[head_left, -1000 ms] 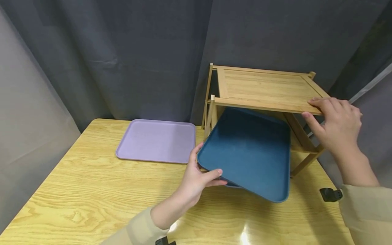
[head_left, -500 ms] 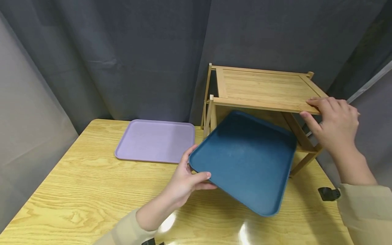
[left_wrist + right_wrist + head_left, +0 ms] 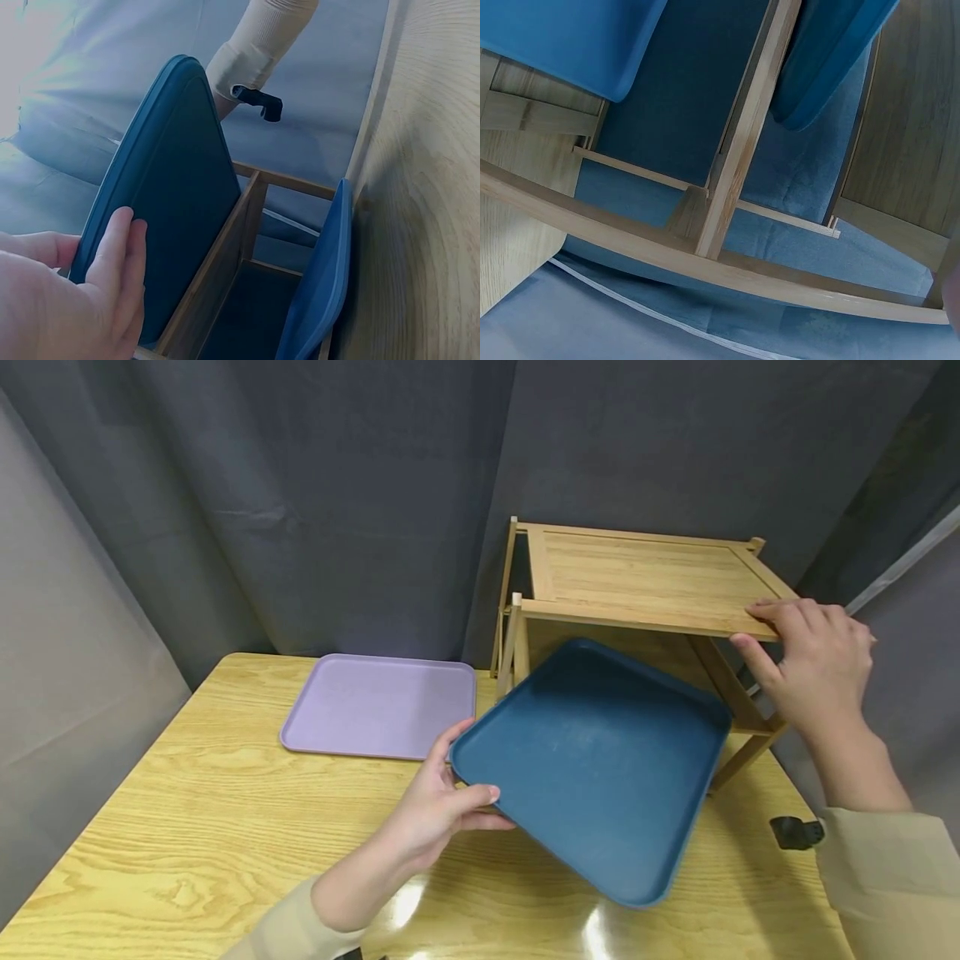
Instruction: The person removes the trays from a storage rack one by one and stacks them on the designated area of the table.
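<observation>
Left hand (image 3: 438,806) grips the near-left corner of the blue tray (image 3: 592,760), thumb on top, at centre frame; compared with the earlier frames the tray has come further out of the wooden rack (image 3: 645,581) toward lower left, tilted over the bench (image 3: 187,827). Right hand (image 3: 813,664) still clasps the rack's top front corner at right. Lilac tray (image 3: 378,706) lies unchanged.

blue tray (image 3: 600,760) | tilted | partly under wooden rack (image 3: 645,581)
</observation>
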